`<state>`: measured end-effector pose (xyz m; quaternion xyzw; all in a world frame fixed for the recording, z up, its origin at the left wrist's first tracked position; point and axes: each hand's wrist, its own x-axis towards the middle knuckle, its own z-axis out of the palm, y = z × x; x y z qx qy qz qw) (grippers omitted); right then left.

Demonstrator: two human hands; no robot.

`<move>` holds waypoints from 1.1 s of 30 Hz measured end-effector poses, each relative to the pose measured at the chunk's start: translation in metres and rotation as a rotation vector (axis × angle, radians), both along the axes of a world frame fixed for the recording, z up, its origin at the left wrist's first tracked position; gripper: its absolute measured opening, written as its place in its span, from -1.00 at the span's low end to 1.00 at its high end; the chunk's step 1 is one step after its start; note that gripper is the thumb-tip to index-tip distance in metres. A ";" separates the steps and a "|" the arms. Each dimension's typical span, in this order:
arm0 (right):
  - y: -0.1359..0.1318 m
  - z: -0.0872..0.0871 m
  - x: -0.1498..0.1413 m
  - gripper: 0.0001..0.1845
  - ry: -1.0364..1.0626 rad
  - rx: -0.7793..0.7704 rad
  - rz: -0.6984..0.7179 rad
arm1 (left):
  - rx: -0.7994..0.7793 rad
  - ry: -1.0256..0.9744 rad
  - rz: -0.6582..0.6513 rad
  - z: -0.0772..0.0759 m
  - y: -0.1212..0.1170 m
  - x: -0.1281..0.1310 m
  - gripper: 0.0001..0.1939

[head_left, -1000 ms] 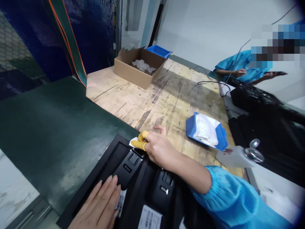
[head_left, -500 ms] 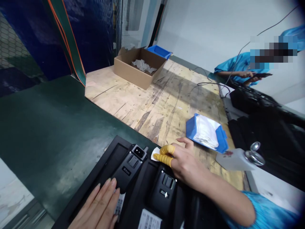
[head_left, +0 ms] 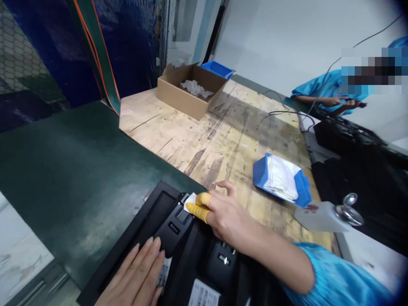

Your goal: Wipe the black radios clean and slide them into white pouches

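Right hand [head_left: 228, 216] has a white wipe [head_left: 191, 202] pinched between its yellow finger cots [head_left: 199, 206] on top of the black Riton unit [head_left: 174, 231], left hand [head_left: 137, 272] lying open and flat beside it, second unit [head_left: 221, 259] not being touched.

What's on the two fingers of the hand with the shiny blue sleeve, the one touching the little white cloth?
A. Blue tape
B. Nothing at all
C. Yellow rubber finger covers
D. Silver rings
C. The right hand wears yellow rubber finger covers on two fingers, pressing a small white cloth onto a black plastic device.
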<state>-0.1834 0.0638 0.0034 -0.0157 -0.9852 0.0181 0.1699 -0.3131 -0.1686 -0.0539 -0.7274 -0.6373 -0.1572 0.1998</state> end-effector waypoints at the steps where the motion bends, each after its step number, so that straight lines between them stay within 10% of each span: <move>1: -0.002 0.000 0.004 -0.56 0.008 -0.017 -0.008 | 0.003 -0.013 0.003 -0.001 0.000 0.000 -0.68; 33: -0.006 -0.006 -0.003 -0.64 0.065 0.112 -0.042 | 0.033 -0.040 0.011 -0.004 0.001 0.002 -0.68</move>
